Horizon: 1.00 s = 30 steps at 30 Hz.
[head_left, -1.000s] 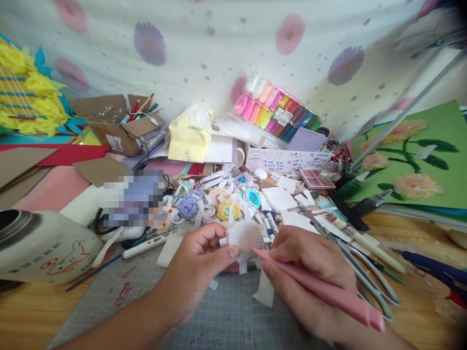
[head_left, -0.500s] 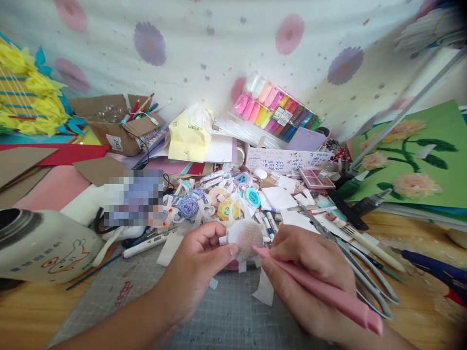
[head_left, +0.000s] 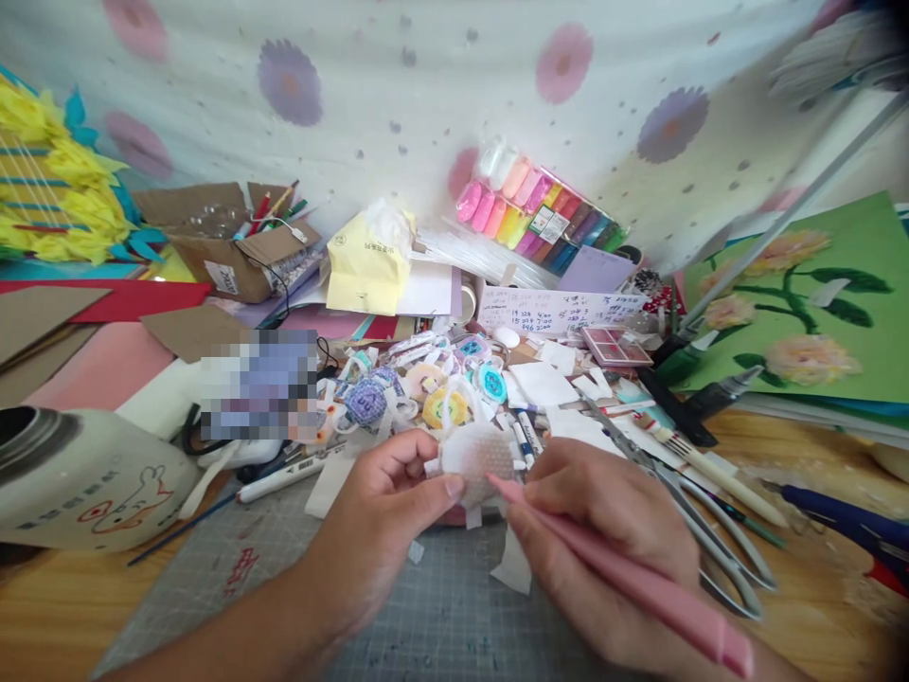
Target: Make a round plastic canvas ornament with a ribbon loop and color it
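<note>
White jar [head_left: 106, 488] far left, tipped over on its side, mouth outward; white marker [head_left: 284, 476] lies at the edge of the grey cutting mat [head_left: 241, 559], which gives the hands a flat bare patch to work over; left hand [head_left: 373, 521] has the dotted white disc [head_left: 472, 455] pinched at its left edge, thumb on the near face, other fingers curled in behind, nearly closed, exact spots of those hidden; a rim grip like that likely leaves most of the face free and steadies it against the tool; disc is up off the mat, between the hands, face turned to the wearer, small white tabs poking out around its rim; crocheted pieces [head_left: 445, 409] heaped just beyond it, probably pushed back for elbow room; pink tool [head_left: 660, 592] held pen-style in right hand [head_left: 617, 507], thumb and fingers closed round the shaft near its thin end, presumably for fine control; tip is at the disc's lower right face, looks touching, pressure can't tell; thick end slants back over the wrist, out of the disc's way; scissors [head_left: 739, 540] right beside that hand, handle loops toward the wearer, so easy to reach; blue-handled tool [head_left: 845, 521] far right, well apart, its right end cut off by the frame.
</note>
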Tool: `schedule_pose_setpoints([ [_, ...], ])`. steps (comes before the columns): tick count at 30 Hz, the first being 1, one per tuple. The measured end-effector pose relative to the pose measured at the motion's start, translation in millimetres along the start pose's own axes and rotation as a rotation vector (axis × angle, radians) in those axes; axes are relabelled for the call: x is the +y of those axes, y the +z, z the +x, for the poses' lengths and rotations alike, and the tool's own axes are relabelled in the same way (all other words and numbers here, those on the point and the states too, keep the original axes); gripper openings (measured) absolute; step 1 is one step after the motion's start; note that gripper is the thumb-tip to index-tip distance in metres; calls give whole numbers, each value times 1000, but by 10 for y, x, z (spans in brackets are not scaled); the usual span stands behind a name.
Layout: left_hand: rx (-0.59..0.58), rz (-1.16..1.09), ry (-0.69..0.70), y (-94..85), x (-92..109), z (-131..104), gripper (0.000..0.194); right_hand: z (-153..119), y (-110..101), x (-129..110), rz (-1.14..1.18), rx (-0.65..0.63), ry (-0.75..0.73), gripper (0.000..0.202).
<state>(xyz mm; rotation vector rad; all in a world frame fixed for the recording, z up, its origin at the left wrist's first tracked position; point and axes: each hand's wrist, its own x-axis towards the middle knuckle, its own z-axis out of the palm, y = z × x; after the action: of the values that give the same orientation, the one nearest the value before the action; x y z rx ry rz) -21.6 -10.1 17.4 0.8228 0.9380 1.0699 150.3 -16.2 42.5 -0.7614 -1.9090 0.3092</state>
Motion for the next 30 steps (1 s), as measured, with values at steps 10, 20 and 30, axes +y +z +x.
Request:
schedule_pose_setpoints([
  [10,-40,45,10,-23,-4,-20,10,-2,-32,61,16,24,61,15],
  [20,11,58,17,-25,3,26,10,4,4,48,12,18,49,17],
  [30,15,87,13,-32,9,-22,11,-12,13,22,37,17,81,15],
])
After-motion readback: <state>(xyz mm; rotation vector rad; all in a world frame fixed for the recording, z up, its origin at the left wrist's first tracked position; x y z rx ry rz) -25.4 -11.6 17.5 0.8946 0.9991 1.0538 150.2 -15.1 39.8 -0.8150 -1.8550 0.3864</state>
